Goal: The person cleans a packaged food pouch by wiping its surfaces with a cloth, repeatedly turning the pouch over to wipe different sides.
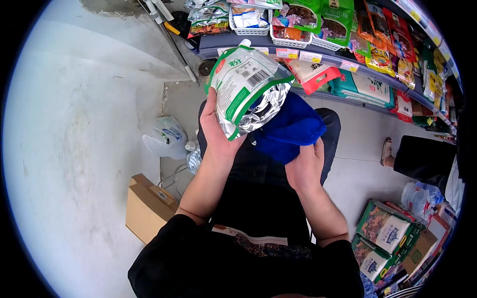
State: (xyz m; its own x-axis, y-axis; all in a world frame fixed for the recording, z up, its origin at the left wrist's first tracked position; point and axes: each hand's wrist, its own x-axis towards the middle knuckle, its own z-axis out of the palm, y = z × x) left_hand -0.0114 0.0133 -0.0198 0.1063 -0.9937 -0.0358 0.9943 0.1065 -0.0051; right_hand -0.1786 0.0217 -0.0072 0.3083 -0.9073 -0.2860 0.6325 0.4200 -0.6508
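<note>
My left hand (218, 130) is closed on a white and green spouted pouch (248, 82), held tilted above my lap. Its silver gusseted bottom faces me, and the white cap points away toward the shelf. A blue cloth (293, 130) hangs from my right hand (305, 166), whose fingers are wrapped into it and partly hidden. The cloth lies just right of the pouch and partly behind it; whether the two touch, I cannot tell.
Ahead, a shelf (328, 60) carries packaged foods and white baskets (290, 42). A cardboard box (146, 206), plastic bag (169, 136) and bottle (194, 159) stand at left. Boxed goods (382, 233) lie at lower right. Another person's foot (387, 153) shows at right.
</note>
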